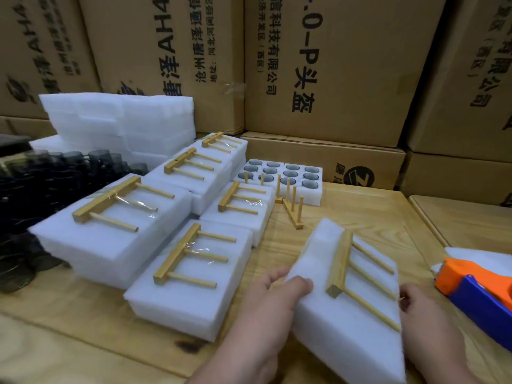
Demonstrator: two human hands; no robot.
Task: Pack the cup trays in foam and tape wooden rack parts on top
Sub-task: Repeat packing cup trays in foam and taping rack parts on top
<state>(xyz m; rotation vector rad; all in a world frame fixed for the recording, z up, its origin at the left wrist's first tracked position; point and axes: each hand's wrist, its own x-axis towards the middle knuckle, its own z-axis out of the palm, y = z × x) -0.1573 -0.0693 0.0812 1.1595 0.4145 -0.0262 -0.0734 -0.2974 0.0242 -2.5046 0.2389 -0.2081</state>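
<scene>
Hidden, cropped and unclear areas

The right hand [424,325] is partly behind the tilted foam pack [346,322], so its fingers and grip cannot be read; both forearms leave the frame at the bottom edge. The tape dispenser [479,286] is cut by the right edge. The dark cups [41,189] at left are blurred and cropped, count unreadable. Wooden rack parts [289,200] mask the near holes of the open cup tray [282,176]. Print on the cardboard boxes [332,65] is cropped
</scene>
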